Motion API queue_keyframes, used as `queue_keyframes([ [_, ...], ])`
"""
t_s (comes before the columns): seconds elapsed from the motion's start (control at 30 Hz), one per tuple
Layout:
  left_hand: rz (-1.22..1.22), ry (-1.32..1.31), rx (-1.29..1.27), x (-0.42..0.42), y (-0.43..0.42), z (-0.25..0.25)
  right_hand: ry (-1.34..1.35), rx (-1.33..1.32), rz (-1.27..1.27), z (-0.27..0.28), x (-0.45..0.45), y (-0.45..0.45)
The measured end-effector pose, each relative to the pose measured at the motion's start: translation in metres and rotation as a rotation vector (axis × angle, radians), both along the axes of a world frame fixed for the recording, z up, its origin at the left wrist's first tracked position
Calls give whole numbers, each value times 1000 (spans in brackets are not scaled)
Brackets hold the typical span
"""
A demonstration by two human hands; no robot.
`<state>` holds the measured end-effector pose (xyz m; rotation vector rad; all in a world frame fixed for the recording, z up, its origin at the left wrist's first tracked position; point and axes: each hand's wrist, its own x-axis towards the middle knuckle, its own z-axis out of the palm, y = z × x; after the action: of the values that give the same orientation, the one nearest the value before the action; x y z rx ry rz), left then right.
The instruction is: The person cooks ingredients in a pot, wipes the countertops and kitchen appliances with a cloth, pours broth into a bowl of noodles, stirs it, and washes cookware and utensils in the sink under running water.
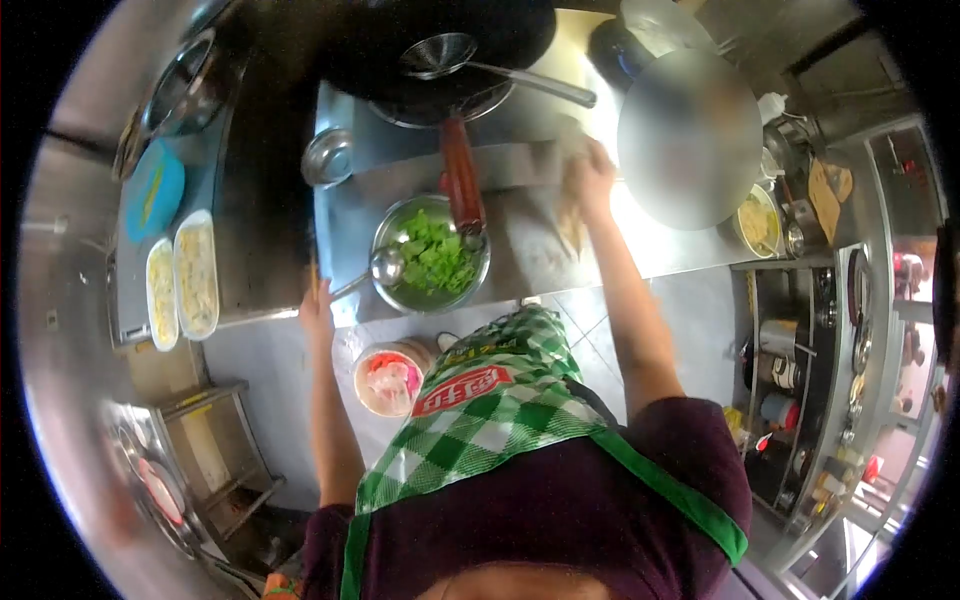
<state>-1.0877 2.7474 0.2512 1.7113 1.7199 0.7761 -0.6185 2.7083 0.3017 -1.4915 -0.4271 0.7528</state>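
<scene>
My left hand [316, 305] is closed at the counter's front edge, with a thin brown stick [313, 262] rising from it. Close beside it ends the handle of a ladle [386, 265], whose head rests in a metal bowl [381, 240] of chopped green leaves [436, 255]. Over the steel counter [520, 235], my right hand [592, 178] grips a pale, motion-blurred cloth [570, 225]. A wok [350, 50] with a reddish-brown handle [461, 180] stands behind the bowl, and a strainer [438, 55] lies across it.
A small metal bowl [328, 158] sits left of the wok handle. Farther left are a blue bowl [155, 190] and two white trays [196, 275]. A bucket [388, 380] stands on the floor. At right are a yellowish bowl of food [758, 222] and shelves [785, 350].
</scene>
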Motion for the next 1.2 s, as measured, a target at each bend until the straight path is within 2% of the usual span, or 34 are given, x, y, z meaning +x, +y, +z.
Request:
queue_keyframes([
  [0.03,50,-41,-18,0,-4,-1,-484,35,-47,5,-12,26],
  [0.07,59,-14,-13,-3,-10,-4,-780,105,52,-4,-10,48],
  [0.1,105,-160,7,7,-17,2,-957,237,127,-18,-11,76],
  [0.13,158,-191,-91,2,-19,-7,-1124,30,356,-29,-13,95],
  [0.17,179,-300,-29,0,-23,-19,-1007,-160,363,-31,-33,101],
  [0.2,297,-174,-119,8,-29,-14,-1511,7,236,-28,-39,99],
  [0.27,314,-231,-75,14,-38,-23,-1478,87,354,-36,-18,101],
  [0.3,369,-244,-122,24,-45,-23,-1275,75,438,-49,-2,104],
  [0.33,425,-250,-173,55,-57,6,-1062,57,518,-69,20,102],
  [0.4,485,-246,-220,82,-62,23,-1466,-10,440,-39,66,81],
  [0.5,496,-189,-194,84,-73,0,-1367,-98,477,-33,121,83],
  [0.57,541,-173,-180,97,-74,9,-1334,-129,474,-30,132,89],
  [0.67,578,-203,-127,98,-75,1,-1415,-150,460,-28,98,95],
  [0.73,605,-257,-128,87,-76,-13,-1324,-71,563,-24,89,109],
  [0.83,738,-297,-160,93,-70,-6,-1331,-48,570,-32,115,156],
  [0.9,704,-350,-172,84,-78,-13,-1370,-127,518,-35,136,202],
  [0.93,709,-341,-184,91,-79,-3,-1517,-195,450,-53,148,234],
  [0.97,706,-281,-176,100,-82,9,-1442,-172,497,-48,159,257],
  [1.0,705,-221,-170,106,-87,18,-1486,-212,494,-56,169,287],
  [1.03,722,-240,-186,107,-94,21,-1506,-137,476,-66,180,315],
  [1.1,774,-222,-174,110,-106,23,-1604,-260,597,-72,205,357],
  [1.13,823,-214,-164,112,-121,27,-1482,-115,565,-81,214,376],
  [1.17,840,-190,-200,116,-125,36,-1329,38,349,-104,221,397],
  [1.2,947,-247,-144,112,-137,23,-1314,26,379,-97,225,408],
])
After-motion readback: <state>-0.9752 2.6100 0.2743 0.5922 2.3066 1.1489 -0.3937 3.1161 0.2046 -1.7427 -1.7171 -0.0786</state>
